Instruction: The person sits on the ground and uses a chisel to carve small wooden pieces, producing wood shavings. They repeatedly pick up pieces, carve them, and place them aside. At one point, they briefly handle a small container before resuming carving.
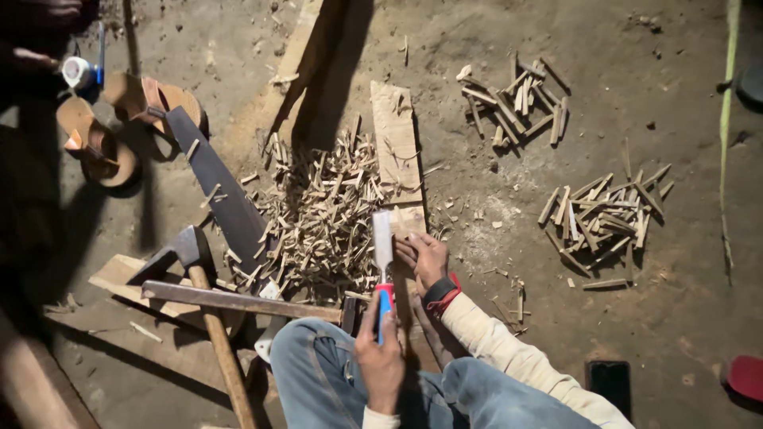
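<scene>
My left hand is closed around the red and blue handle of a chisel, whose flat blade points away from me. My right hand, in a cream sleeve with a dark wristband, presses a small wood piece against a worn plank just right of the blade. My jeans-clad knees lie on either side of the left hand. A heap of wood shavings and splinters is piled left of the plank.
Two stacks of cut wooden sticks lie on the dirt floor at right. A hand saw, an axe, a metal bar and sandals sit at left. A dark phone lies near my right leg.
</scene>
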`<act>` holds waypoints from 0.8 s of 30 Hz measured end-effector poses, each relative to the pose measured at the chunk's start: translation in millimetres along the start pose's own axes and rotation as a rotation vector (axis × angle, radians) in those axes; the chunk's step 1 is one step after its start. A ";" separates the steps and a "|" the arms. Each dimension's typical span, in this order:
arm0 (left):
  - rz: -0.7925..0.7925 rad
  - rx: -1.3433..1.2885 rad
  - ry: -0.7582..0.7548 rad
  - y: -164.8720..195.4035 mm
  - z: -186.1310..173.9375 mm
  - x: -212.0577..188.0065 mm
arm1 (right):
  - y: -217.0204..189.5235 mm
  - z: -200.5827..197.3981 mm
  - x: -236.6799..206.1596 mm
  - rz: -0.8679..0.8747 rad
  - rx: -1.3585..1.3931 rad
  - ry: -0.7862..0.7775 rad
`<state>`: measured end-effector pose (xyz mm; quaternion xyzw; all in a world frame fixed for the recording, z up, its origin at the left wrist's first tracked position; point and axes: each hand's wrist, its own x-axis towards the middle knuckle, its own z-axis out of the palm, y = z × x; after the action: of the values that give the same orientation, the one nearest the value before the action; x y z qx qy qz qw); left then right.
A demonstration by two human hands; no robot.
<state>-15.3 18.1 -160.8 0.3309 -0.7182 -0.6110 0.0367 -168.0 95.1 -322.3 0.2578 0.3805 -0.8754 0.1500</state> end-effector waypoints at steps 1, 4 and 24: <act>0.111 0.011 -0.003 -4.5 2.9 1.1 | 0.9 -2.0 0.5 0.028 -0.008 0.022; 0.323 0.131 0.007 -15.3 9.7 4.9 | 1.9 -9.7 6.9 0.061 -0.005 0.040; 0.229 0.145 -0.014 -8.8 6.8 23.6 | 10.7 -18.2 18.9 0.071 -0.273 0.054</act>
<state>-33.0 11.3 -178.7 0.2441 -0.7939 -0.5516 0.0771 -172.5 100.2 -349.8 0.2720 0.4905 -0.8024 0.2041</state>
